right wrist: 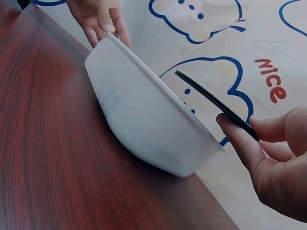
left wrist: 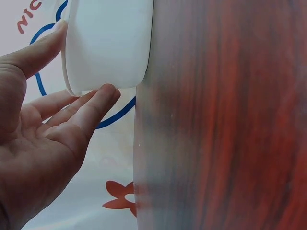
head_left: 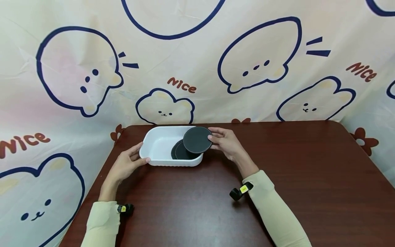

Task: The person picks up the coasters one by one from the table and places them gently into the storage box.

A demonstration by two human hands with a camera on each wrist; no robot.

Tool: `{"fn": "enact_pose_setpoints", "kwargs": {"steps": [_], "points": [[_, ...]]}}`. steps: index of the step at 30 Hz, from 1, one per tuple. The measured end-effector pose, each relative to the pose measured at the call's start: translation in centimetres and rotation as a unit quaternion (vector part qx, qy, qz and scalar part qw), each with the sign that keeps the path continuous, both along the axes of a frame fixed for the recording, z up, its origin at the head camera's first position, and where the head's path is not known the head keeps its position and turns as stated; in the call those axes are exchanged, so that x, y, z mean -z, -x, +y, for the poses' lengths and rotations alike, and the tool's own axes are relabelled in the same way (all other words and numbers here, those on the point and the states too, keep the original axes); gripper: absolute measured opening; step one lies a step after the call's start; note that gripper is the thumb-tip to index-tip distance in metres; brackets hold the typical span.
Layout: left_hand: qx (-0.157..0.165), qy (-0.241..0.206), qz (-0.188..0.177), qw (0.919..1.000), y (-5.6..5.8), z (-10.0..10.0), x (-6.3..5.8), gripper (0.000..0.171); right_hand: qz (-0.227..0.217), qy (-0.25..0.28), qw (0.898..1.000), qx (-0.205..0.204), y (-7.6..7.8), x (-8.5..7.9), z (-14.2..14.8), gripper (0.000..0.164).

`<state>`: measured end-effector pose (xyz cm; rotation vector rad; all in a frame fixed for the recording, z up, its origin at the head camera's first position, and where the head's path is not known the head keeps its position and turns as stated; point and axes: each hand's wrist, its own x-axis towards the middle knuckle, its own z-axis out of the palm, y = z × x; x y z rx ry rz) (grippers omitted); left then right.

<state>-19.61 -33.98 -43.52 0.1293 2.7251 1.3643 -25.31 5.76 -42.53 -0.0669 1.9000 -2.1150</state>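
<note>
A white rectangular basin [head_left: 158, 145] with rounded corners stands near the table's far edge. My left hand [head_left: 127, 164] grips its left end, thumb at the rim and fingers against the outer wall; the left wrist view shows those fingers [left wrist: 103, 103] below the basin wall [left wrist: 108, 48]. Over the basin's right end, my right hand [head_left: 226, 142] pinches a thin black round coaster [head_left: 197, 139] by its edge. The right wrist view shows this coaster [right wrist: 216, 103] edge-on and tilted, above the rim. Beneath it, more black coasters [head_left: 182, 153] lie overlapping inside the basin, partly hidden.
The dark brown wooden table [head_left: 308, 178] extends to the right and toward me. Behind it hangs a pale cloth [head_left: 203, 68] printed with cartoon animals. Each sleeve carries a small black wrist camera, one at the left [head_left: 126, 209] and one at the right [head_left: 240, 191].
</note>
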Motion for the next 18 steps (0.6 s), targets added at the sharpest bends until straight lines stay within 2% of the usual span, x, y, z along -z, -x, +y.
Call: {"fn": "enact_pose_setpoints", "kwargs": {"steps": [8, 18], "points": [[0.000, -0.002, -0.003, 1.0000, -0.2, 0.0, 0.3, 0.092, -0.007, 0.023, 1.000, 0.000, 0.3, 0.6, -1.6, 0.046], [0.002, -0.002, -0.001, 1.0000, -0.1, 0.1, -0.1, 0.091, -0.003, 0.025, 1.000, -0.004, 0.6, 0.4, -3.0, 0.045]]}}
